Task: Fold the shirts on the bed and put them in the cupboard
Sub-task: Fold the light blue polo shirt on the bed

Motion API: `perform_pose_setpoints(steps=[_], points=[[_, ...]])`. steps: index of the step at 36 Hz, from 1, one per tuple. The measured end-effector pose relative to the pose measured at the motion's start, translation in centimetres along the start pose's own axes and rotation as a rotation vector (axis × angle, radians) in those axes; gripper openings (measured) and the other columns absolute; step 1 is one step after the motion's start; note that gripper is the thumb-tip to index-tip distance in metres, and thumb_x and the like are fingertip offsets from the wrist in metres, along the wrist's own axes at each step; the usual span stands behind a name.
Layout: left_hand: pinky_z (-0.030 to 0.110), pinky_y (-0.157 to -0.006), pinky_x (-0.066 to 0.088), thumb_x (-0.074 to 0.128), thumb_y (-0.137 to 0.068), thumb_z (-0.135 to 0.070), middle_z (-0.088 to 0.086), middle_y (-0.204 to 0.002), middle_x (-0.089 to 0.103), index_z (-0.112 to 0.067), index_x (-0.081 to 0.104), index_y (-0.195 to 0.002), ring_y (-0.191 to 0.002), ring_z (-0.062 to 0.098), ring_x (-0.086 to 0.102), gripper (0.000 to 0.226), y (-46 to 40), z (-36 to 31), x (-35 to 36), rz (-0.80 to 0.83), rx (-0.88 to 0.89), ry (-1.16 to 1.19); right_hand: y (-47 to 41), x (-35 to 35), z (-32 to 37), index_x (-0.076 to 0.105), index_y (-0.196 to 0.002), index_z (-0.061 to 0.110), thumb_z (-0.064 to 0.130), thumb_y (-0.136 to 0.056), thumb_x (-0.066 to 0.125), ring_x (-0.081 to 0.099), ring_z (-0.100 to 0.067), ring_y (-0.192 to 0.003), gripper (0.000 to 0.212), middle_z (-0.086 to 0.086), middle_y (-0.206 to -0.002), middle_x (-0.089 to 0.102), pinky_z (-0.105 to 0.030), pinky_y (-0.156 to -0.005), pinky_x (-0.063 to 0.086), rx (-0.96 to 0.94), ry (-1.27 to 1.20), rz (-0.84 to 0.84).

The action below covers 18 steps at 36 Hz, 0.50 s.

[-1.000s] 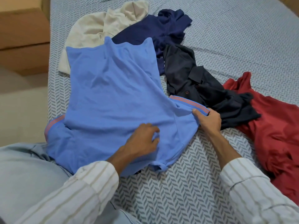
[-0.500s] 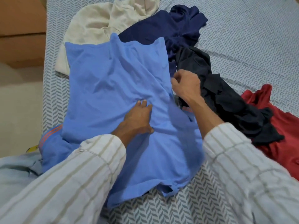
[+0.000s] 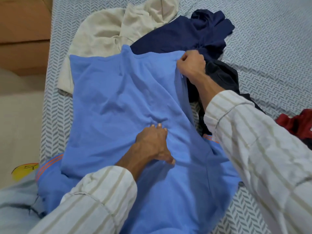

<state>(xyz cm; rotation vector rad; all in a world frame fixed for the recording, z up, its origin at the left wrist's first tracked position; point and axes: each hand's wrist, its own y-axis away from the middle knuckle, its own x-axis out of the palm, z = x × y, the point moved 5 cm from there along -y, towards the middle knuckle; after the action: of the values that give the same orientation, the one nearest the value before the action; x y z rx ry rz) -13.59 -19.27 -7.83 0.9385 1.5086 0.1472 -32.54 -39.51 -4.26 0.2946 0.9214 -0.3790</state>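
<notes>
Left hand point(image 3: 152, 142) presses blue shirt point(image 3: 118, 102) flat; right hand point(image 3: 190, 65) pinches its corner

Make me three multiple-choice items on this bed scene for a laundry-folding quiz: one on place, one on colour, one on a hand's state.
1. Where does the cream garment lie?
A. Beyond the light blue shirt
B. On the floor
C. Over the red garment

2. What colour are the blue shirt's sleeve stripes?
A. White
B. Orange
C. Green

3. What is the right hand doing?
A. Resting flat
B. Hanging idle
C. Gripping the shirt's far edge

Answers: 1 A, it shows past the hem; 2 B, orange bands at the cuff; 3 C, fingers curl round the cloth.
</notes>
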Motion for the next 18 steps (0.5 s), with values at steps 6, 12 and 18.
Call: perform_pose_setpoints(steps=[6,12,18], points=[[0.043,-0.100,0.047,0.075,-0.054,-0.080,0.006,-0.140,0.045,-0.018,0.047,-0.137,-0.128,0.030,0.048,0.107,-0.1,-0.2,0.0,-0.042,0.001,0.002,-1.9,-3.0,-0.4,0.062,-0.084,0.025,0.024,-0.089,0.055,0.064,-0.017,-0.093,0.009,0.005,-0.093,0.068,-0.024,-0.078,0.042,0.036,-0.143,-0.148],[0.045,-0.102,0.049,0.075,-0.055,-0.079,0.003,-0.143,0.041,-0.018,0.045,-0.140,-0.133,0.028,0.045,0.109,0.2,-0.1,0.0,-0.035,0.000,0.047,-1.3,-0.6,-2.6,0.070,-0.104,0.019,0.022,-0.093,0.054,0.063,-0.031,-0.114,0.020,-0.009,-0.118,0.071,-0.032,-0.093,0.047,0.077,-0.007,-0.033],[0.043,-0.104,0.048,0.080,-0.057,-0.074,0.003,-0.147,0.040,-0.018,0.044,-0.143,-0.138,0.026,0.042,0.109,0.5,-0.4,-0.4,-0.059,-0.003,0.059,3.5,1.0,0.9,0.052,-0.130,0.015,0.031,-0.094,0.058,0.048,-0.034,-0.124,0.040,-0.012,-0.135,0.050,-0.049,-0.096,0.043,-0.161,0.293,-0.222]])
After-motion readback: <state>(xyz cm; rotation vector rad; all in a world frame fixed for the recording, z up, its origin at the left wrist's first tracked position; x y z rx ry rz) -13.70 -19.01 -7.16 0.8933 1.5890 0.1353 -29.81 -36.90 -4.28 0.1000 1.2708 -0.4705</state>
